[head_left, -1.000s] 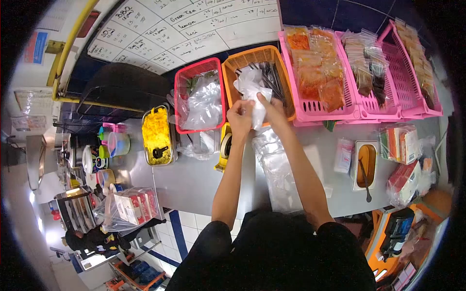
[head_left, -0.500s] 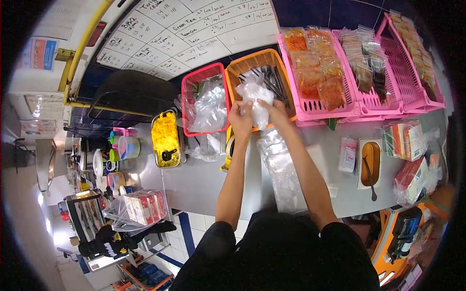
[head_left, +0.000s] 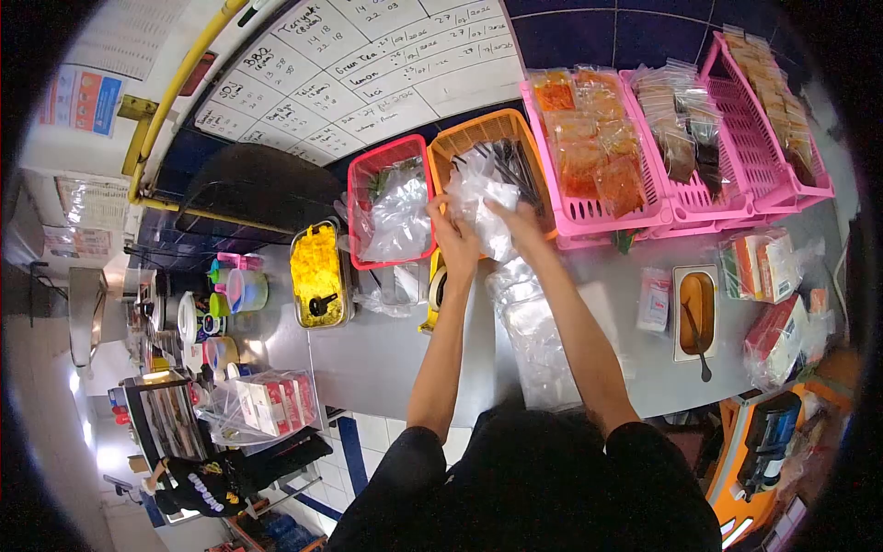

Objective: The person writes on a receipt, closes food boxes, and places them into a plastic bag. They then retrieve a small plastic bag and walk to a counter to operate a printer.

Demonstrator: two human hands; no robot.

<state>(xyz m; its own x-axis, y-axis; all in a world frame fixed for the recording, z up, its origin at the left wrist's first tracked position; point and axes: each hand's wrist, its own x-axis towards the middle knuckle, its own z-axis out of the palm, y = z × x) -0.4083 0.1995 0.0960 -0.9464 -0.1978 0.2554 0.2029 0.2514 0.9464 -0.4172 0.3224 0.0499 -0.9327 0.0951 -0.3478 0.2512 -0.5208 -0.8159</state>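
Over the front of an orange basket [head_left: 487, 121] I hold a crumpled clear plastic bag [head_left: 482, 189] with whitish contents. My left hand [head_left: 452, 235] has its fingers closed on the bag's left side. On the bag's right side is my right hand [head_left: 521, 230], fingers bent against the plastic. Black straw-like sticks [head_left: 520, 166] lie in the basket behind the bag. Flat clear plastic bags [head_left: 538, 331] are spread on the steel counter below my hands. A roll of tape [head_left: 436, 287] sits beside my left wrist.
To the left are a red basket [head_left: 391, 152] of plastic bags and a tray of yellow food [head_left: 315, 271]. Pink baskets [head_left: 598, 225] with packed sachets stand right, near a sauce container [head_left: 696, 313]. Another person [head_left: 216, 488] in dark clothing is at the lower left.
The plastic bag looks more spread out between my hands. Both hands remain over the orange basket's front, and the camera view has shifted slightly. The other person at the lower left has changed posture.
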